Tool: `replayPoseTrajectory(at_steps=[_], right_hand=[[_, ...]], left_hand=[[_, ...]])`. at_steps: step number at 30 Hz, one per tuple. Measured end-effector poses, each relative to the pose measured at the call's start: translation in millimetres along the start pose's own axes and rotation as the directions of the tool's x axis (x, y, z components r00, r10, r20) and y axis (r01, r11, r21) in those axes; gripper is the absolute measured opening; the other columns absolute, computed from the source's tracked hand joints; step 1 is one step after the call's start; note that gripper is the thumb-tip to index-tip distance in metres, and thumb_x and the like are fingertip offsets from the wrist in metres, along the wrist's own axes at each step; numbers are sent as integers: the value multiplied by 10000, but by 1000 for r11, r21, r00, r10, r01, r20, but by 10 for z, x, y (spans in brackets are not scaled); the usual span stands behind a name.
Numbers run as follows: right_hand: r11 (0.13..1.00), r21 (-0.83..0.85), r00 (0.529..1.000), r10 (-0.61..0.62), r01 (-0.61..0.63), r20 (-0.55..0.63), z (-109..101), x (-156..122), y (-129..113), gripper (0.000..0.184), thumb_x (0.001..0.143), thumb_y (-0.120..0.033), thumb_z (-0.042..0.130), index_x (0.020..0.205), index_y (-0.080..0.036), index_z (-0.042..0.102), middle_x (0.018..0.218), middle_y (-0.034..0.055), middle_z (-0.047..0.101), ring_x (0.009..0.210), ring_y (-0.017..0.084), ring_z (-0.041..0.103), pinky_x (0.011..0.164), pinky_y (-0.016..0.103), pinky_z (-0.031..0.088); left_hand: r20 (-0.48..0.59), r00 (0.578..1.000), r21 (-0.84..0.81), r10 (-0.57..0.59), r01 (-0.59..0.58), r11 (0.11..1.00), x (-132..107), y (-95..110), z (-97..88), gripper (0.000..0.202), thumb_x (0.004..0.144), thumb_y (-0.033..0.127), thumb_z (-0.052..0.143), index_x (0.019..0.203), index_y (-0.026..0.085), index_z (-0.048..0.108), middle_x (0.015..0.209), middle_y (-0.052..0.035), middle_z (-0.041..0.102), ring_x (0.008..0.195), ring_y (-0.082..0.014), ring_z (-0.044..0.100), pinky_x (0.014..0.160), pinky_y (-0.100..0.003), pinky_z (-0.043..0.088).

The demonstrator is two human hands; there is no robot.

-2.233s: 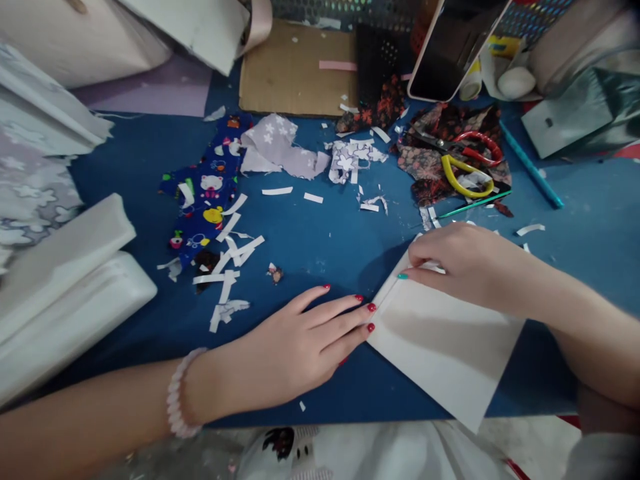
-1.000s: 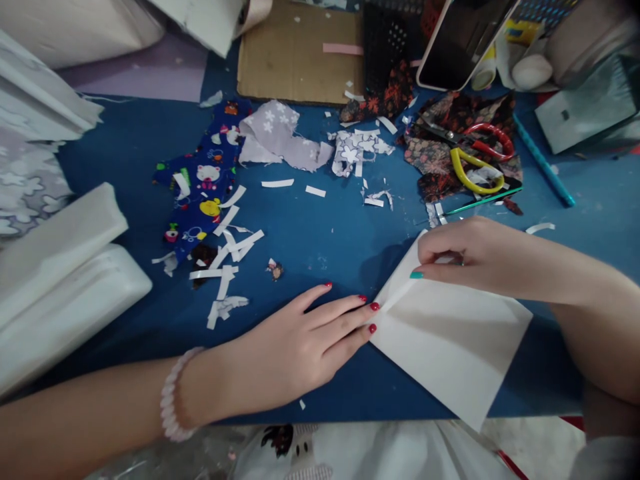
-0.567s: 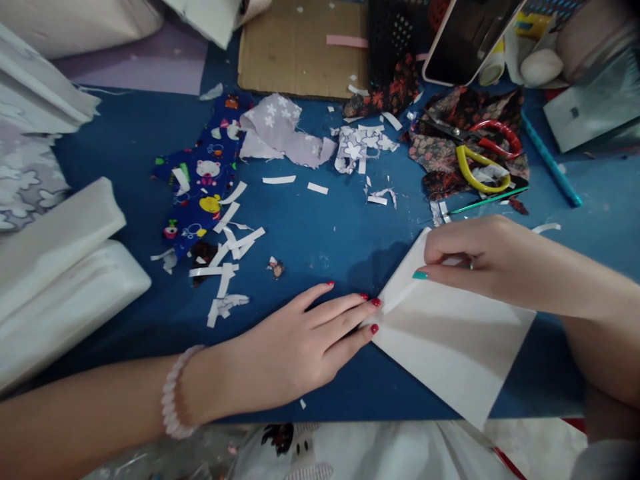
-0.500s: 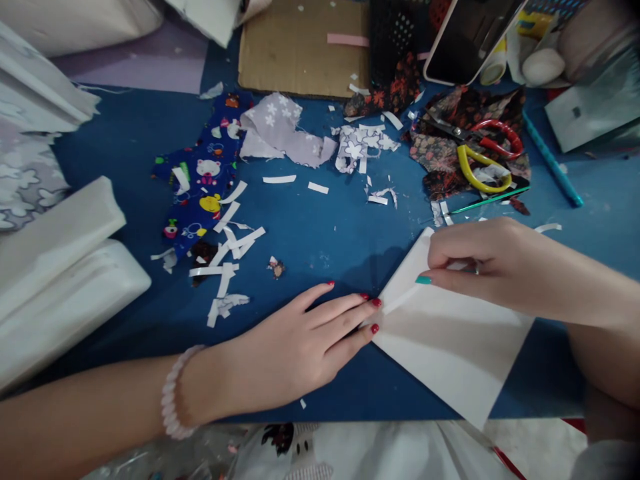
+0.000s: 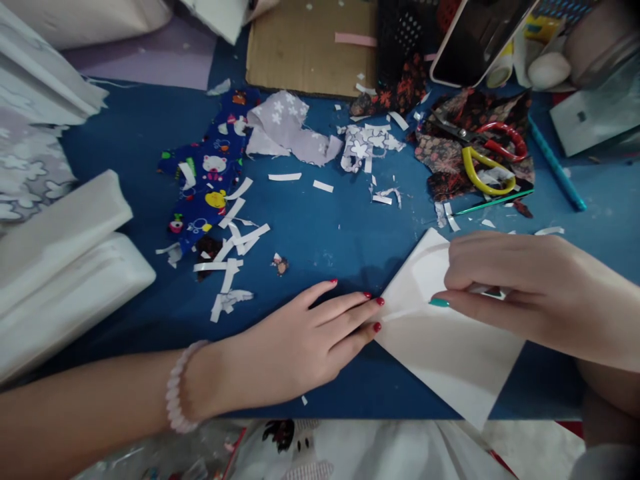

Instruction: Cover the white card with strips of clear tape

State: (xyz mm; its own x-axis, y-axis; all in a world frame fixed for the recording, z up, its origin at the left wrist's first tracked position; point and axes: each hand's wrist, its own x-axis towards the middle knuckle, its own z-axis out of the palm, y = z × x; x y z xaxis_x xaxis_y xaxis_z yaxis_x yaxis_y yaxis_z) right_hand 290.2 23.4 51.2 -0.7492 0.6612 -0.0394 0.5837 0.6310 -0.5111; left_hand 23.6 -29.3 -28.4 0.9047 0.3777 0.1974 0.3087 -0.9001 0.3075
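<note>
A white sheet [image 5: 450, 360] lies at an angle on the blue mat [image 5: 330, 240] near the front edge. My left hand [image 5: 295, 347] rests flat beside it, fingers stretched out, with the red-nailed tips pressing the sheet's left corner. My right hand [image 5: 525, 293] is over the sheet's upper part, its fingers pinched together on a thin white strip [image 5: 407, 311]. The strip runs along the sheet from the left corner to my fingertips. A pale bead bracelet is on my left wrist.
Paper strips [image 5: 233, 250] and fabric scraps [image 5: 213, 177] litter the mat's middle. Yellow and red scissors [image 5: 483, 163] lie on dark floral cloth at the back right, beside a teal pen [image 5: 557, 167]. Cardboard [image 5: 310, 50] and a phone [image 5: 475, 37] are behind. White folded bundles [image 5: 65, 267] sit at the left.
My right hand has moved right and toward me, drawing the thin strip away along the sheet and baring more of the sheet's top corner. My left hand has stayed on the corner.
</note>
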Motion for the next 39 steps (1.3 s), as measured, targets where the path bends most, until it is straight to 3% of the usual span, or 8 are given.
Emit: replayPoseTrajectory(at_steps=[4,12,25,39], right_hand=[[992,-128,1000,10,-11,-11,29,3,92,281,990,-271,442,720,-219,501,659,-13,544,633,143,546,578,267,384],[936,-339,982,143,-95,120,158,36,327,247,954,-287,491,729,-204,553,686,12,576,639,200,559,570,302,346],[928,-265,929,318,-263,191,204,118,346,256,915,-338,461,738,-219,601,773,13,661,762,226,608,653,334,396],[938,-182,923,329,-295,202,223,104,369,270,918,-346,440,748,-218,607,792,35,659,770,217,586,669,328,375]], left_hand=[[-8,1000,2,0,0,1000,5,1,-10,338,1015,182,410,1301,142,588,1437,-73,545,1278,-232,495,1077,-440,348],[-15,1000,-4,5,-5,1000,2,4,-12,322,1015,173,415,1277,136,598,1424,-81,553,1289,-236,485,1068,-451,353],[-6,1000,6,13,-13,1000,-10,4,-11,337,1017,177,411,1300,130,587,1437,-89,540,1294,-244,476,1063,-465,369],[-7,1000,-6,5,-5,1000,-7,6,-11,332,1010,183,436,1297,134,594,1442,-89,534,1292,-241,486,1071,-452,382]])
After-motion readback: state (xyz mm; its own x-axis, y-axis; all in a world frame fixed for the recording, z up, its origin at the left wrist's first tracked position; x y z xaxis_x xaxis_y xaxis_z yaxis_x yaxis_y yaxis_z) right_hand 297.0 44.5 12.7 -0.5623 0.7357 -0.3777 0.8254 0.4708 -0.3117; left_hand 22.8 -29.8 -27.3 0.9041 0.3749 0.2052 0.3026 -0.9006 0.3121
